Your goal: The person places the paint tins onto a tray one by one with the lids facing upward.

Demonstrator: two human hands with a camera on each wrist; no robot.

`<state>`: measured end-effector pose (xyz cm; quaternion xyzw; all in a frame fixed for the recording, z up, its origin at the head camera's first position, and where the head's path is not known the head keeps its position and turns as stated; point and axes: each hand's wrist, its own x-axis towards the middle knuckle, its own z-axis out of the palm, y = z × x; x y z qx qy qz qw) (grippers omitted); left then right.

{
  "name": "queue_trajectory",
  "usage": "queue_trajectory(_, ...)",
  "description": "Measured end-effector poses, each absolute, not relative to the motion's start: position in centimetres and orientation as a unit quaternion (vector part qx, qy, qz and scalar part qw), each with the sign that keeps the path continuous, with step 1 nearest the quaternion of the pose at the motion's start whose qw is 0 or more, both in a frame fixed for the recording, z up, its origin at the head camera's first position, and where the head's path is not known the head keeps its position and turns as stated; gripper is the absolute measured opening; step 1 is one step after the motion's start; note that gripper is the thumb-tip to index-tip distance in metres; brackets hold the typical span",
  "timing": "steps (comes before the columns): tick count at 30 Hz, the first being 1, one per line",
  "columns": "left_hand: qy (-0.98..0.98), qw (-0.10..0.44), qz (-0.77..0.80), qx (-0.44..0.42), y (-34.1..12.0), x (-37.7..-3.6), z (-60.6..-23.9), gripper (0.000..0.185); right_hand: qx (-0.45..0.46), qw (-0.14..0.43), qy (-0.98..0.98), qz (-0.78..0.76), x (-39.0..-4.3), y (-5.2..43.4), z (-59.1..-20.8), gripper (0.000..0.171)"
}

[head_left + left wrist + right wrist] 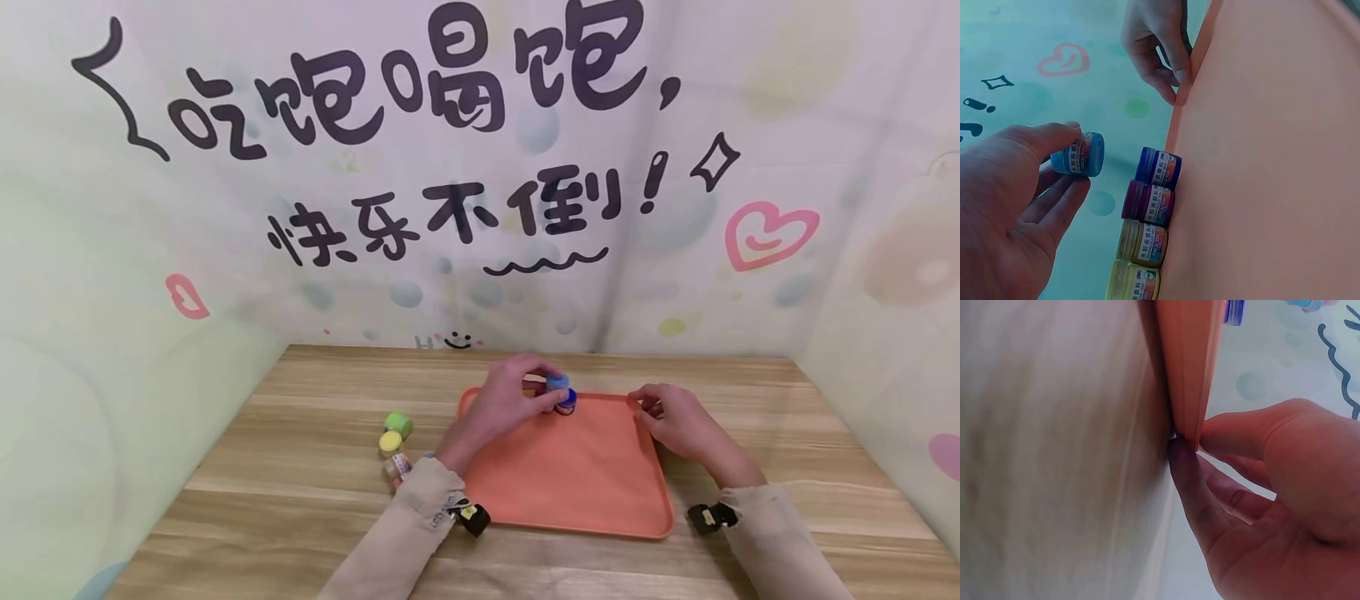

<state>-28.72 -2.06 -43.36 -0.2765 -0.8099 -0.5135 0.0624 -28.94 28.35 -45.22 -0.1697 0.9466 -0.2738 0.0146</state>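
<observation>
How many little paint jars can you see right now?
8: one light blue jar in the left hand, four in a row on the tray, three on the table left of it; others may be hidden.

small blue paint jar (1079, 154), held tilted above orange tray (577, 483)

Left hand (510, 406) fingers curled, pinching; right hand (675, 419) thumb and fingers pinched.

You get bright, even light with soft shadows; the wrist views are tinted, the right one blurred.
</observation>
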Motion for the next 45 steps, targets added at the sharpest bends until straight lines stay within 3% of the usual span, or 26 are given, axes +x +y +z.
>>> queue_trajectory(19, -0.799, 0.039, -0.533, -0.274, 0.0, -29.7, -43.2, 0.018, -0.164, 0.018, 0.946, -0.28, -28.9, 28.3, -45.3, 0.027)
queue_trajectory(45, -0.853, 0.101, -0.417, -0.298, 2.6, -30.3, -44.7, 0.022, -0.162, 0.024, 0.945, -0.284, -29.1, 28.3, -45.2, 0.029)
